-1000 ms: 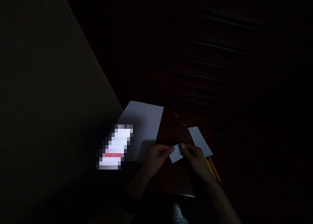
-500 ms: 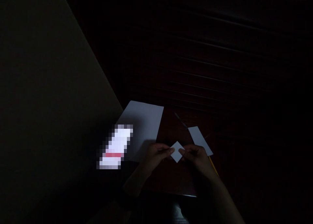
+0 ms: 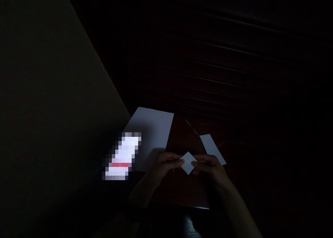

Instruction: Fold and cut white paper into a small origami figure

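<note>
A small white square of paper point(image 3: 188, 162), turned like a diamond, is held just above the dark table. My left hand point(image 3: 164, 164) pinches its left corner, thumb on top. On the opposite corner, my right hand point(image 3: 209, 166) grips it the same way, with the fingers behind the paper partly hidden. Whether the square is folded in layers I cannot tell in this dim light.
A large white sheet point(image 3: 156, 127) lies at the left of the dark table point(image 3: 179, 193), partly under a bright pixelated rectangle point(image 3: 123, 155). A white paper strip point(image 3: 212, 148) rests at the right, near a thin pen-like object point(image 3: 191, 128). Something yellow point(image 3: 223, 167) shows by my right wrist.
Both hands have lowered very slightly with the paper square, and my right thumb sits a little lower on it. My right forearm now covers most of the yellow object.
</note>
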Available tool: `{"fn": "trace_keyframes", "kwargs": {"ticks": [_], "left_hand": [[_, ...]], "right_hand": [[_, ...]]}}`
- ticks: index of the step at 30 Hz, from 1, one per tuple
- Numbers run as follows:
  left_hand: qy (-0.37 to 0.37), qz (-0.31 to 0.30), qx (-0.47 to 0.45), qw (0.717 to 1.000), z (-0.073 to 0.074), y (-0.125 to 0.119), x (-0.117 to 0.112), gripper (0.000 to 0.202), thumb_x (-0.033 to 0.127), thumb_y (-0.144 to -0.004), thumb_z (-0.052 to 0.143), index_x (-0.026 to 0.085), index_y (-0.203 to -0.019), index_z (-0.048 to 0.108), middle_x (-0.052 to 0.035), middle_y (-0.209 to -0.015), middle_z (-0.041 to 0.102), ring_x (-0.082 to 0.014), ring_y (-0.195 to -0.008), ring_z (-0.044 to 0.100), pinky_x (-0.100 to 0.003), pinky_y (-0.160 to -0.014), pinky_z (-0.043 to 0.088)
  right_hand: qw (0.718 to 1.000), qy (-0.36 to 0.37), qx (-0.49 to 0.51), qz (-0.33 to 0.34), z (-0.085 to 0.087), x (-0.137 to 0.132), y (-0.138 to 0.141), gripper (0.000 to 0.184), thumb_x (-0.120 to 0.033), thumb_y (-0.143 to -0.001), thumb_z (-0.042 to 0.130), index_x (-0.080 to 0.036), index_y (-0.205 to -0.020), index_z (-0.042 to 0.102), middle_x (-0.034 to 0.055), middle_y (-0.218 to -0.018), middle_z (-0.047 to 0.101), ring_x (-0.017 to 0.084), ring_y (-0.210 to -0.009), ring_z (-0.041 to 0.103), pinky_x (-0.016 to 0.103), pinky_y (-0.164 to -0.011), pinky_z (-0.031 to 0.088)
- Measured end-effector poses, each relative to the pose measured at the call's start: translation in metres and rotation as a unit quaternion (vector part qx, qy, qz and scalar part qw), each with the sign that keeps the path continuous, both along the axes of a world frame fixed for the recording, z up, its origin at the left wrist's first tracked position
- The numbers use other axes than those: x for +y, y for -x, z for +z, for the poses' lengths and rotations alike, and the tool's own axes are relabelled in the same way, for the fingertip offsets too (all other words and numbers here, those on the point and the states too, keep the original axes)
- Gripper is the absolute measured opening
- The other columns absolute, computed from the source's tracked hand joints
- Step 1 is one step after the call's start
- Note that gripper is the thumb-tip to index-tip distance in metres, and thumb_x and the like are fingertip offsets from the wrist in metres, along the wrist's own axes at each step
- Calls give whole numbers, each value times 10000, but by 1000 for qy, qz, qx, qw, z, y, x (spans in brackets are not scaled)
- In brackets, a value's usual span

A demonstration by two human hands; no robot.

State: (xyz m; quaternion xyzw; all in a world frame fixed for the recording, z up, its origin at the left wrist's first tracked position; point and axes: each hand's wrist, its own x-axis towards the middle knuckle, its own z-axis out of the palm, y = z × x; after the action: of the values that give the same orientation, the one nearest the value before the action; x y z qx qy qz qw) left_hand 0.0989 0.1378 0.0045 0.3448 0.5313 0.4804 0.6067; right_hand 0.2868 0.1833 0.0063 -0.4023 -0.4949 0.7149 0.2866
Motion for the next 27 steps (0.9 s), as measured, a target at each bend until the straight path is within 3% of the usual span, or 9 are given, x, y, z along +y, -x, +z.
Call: {"fn": "trace_keyframes", "kwargs": {"ticks": [5,12,18,27], "left_hand": [[20,1,5,1000,-6,2,2,192,284,-636,713,118,-732,695,-29,-565,644,-93,-467,497,-193,-432,332],[-19,1,11,1000,-8,-2,3,255,323,-686,674,140,-863,678,-65,-763,698,-162,-676,612,-224,-581,444],[-11,31,32,999,-7,-6,2,219,334,-694,660,130,-769,686,-54,-693,686,-155,-616,604,-225,-546,440],[-32,69,42,996,-8,-10,4,257,345,-682,668,151,-849,677,-69,-794,701,-192,-711,635,-258,-620,472]], "right_hand": [[1000,11,-12,10,3,0,1,260,-272,-719,668,-147,-947,680,47,-613,679,133,-538,585,247,-548,418],[999,-30,-39,10,3,0,3,342,-323,-744,642,-153,-1041,638,60,-686,685,160,-606,607,267,-577,434],[998,-38,-44,16,2,-3,9,342,-331,-754,631,-156,-1047,630,54,-711,686,163,-630,607,275,-602,446],[992,-72,-89,61,6,-6,9,407,-314,-732,656,-206,-1114,570,23,-711,679,172,-667,608,297,-637,453]]}}
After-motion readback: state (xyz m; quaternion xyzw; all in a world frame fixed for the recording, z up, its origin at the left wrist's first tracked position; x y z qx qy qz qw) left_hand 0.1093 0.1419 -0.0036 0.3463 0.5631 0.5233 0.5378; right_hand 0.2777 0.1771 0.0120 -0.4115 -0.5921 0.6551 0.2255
